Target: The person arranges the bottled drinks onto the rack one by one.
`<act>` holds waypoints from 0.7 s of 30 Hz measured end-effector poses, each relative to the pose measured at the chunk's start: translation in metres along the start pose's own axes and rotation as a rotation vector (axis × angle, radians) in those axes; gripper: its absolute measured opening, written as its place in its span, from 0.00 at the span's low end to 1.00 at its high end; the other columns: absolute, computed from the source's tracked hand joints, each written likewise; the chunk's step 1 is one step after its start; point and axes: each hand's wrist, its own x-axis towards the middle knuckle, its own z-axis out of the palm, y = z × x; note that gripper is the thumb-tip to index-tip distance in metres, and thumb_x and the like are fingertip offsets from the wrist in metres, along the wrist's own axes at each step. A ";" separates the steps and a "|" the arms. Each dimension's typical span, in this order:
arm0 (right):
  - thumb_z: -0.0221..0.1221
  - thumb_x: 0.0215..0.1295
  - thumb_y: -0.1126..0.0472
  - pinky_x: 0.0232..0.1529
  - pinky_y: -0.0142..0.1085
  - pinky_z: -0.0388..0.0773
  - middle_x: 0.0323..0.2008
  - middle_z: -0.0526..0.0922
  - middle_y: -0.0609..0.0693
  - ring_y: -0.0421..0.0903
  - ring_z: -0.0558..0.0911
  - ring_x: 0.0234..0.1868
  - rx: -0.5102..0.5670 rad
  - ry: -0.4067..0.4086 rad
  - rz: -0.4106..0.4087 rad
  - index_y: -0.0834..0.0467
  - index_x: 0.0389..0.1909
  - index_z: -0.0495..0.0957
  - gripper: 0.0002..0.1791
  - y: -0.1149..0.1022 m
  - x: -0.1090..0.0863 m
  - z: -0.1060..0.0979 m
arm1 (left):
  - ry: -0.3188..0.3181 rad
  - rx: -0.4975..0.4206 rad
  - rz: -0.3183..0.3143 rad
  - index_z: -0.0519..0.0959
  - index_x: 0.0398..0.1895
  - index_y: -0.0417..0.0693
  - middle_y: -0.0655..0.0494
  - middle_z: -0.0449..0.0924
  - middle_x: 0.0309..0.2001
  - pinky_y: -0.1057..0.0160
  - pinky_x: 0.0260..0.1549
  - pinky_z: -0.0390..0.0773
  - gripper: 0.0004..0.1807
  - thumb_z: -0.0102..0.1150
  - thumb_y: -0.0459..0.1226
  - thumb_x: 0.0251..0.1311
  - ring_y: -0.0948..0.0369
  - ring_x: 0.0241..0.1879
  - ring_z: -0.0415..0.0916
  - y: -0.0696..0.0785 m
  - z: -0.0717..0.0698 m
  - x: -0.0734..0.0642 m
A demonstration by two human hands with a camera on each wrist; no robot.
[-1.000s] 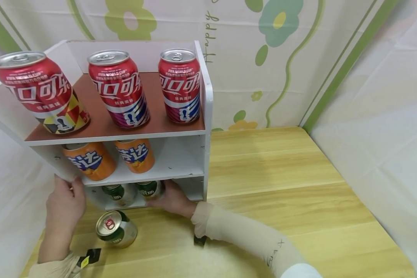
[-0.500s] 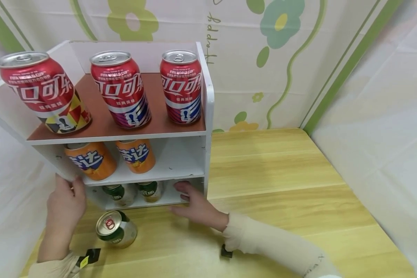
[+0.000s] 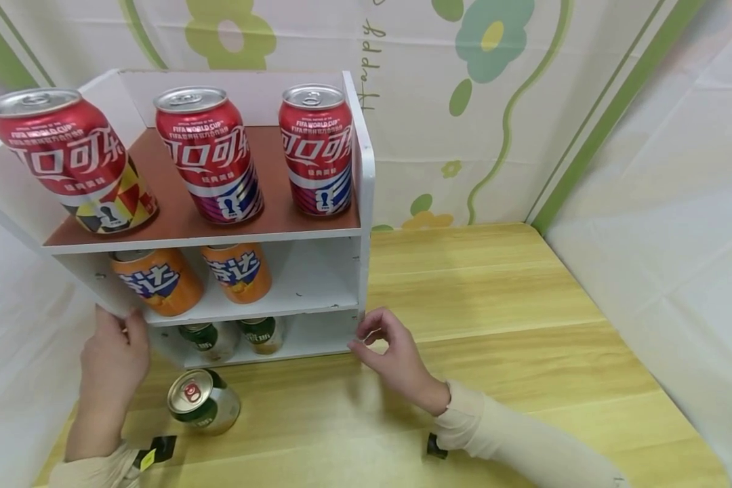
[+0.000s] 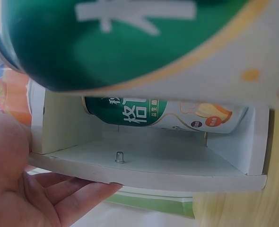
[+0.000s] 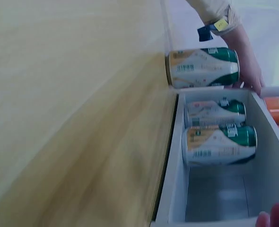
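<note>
A white three-tier shelf point(image 3: 305, 234) stands on the wooden table. My left hand point(image 3: 114, 356) grips its left side panel at the lower tier; in the left wrist view the fingers point(image 4: 85, 201) reach along the panel's outer face. At the lower right corner is my right hand point(image 3: 399, 359), thumb and curled forefinger at the right panel's front edge. Two green-and-white cans, one on the left point(image 3: 207, 341) and one nearer the middle point(image 3: 263, 335), stand on the bottom tier. Another green-and-white can point(image 3: 206, 403) stands on the table before the shelf.
Three red cola cans point(image 3: 210, 163) stand on the top tier. On the middle tier are two orange soda cans point(image 3: 238, 272), towards the left. White cloth point(image 3: 665, 203) hangs on the right, and a flower-printed cloth point(image 3: 415, 122) behind.
My right hand has let go of the green-and-white can in the bottom tier and moved right to the shelf's right side panel. My left hand stays on the left panel.
</note>
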 end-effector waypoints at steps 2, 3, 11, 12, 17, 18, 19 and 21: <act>0.68 0.62 0.70 0.44 0.39 0.78 0.37 0.76 0.58 0.52 0.78 0.39 -0.021 0.034 0.035 0.64 0.41 0.71 0.15 0.001 0.000 -0.004 | -0.001 -0.003 -0.002 0.60 0.64 0.31 0.19 0.75 0.50 0.28 0.39 0.71 0.23 0.34 0.40 0.76 0.23 0.46 0.74 0.000 0.000 0.000; 0.69 0.61 0.70 0.44 0.39 0.77 0.36 0.75 0.59 0.52 0.76 0.38 -0.034 0.047 0.058 0.65 0.40 0.70 0.15 -0.003 0.001 -0.005 | 0.000 -0.003 0.000 0.60 0.64 0.31 0.19 0.75 0.50 0.28 0.39 0.71 0.23 0.34 0.40 0.76 0.23 0.46 0.74 -0.001 0.000 0.000; 0.70 0.59 0.71 0.57 0.50 0.74 0.57 0.72 0.65 0.59 0.73 0.57 -0.020 0.057 0.171 0.67 0.61 0.65 0.32 0.024 0.005 -0.010 | 0.007 -0.009 0.002 0.60 0.64 0.31 0.20 0.75 0.49 0.28 0.38 0.71 0.22 0.34 0.40 0.77 0.24 0.45 0.75 -0.003 0.001 -0.001; 0.71 0.59 0.71 0.60 0.52 0.73 0.63 0.69 0.63 0.60 0.71 0.62 -0.008 0.043 0.174 0.65 0.66 0.62 0.37 0.028 0.006 -0.010 | 0.008 -0.008 0.001 0.60 0.64 0.31 0.20 0.75 0.49 0.28 0.38 0.71 0.22 0.34 0.40 0.77 0.24 0.45 0.75 -0.003 0.001 -0.001; 0.70 0.61 0.69 0.70 0.59 0.62 0.79 0.51 0.48 0.56 0.56 0.77 0.033 -0.058 0.222 0.49 0.81 0.47 0.54 0.045 0.010 -0.009 | -0.009 -0.015 -0.010 0.59 0.66 0.31 0.19 0.74 0.52 0.27 0.40 0.70 0.24 0.33 0.40 0.77 0.23 0.48 0.73 -0.002 0.000 0.000; 0.69 0.62 0.69 0.70 0.60 0.61 0.80 0.49 0.46 0.55 0.54 0.78 0.043 -0.081 0.221 0.46 0.82 0.45 0.55 0.048 0.012 -0.008 | -0.012 -0.014 -0.009 0.59 0.66 0.31 0.18 0.73 0.53 0.27 0.40 0.70 0.24 0.33 0.41 0.77 0.22 0.48 0.73 -0.002 0.000 0.000; 0.69 0.63 0.69 0.70 0.60 0.60 0.81 0.47 0.45 0.54 0.52 0.79 0.052 -0.101 0.217 0.43 0.82 0.43 0.56 0.051 0.013 -0.008 | -0.014 -0.016 -0.007 0.58 0.66 0.31 0.18 0.73 0.53 0.27 0.40 0.71 0.24 0.33 0.41 0.77 0.22 0.49 0.73 -0.001 0.000 0.000; 0.67 0.64 0.70 0.70 0.61 0.59 0.81 0.45 0.43 0.53 0.51 0.80 0.077 -0.137 0.197 0.39 0.82 0.41 0.58 0.056 0.016 -0.006 | -0.017 -0.016 0.001 0.58 0.66 0.30 0.18 0.73 0.53 0.27 0.40 0.71 0.24 0.33 0.40 0.77 0.22 0.48 0.73 -0.002 0.000 0.000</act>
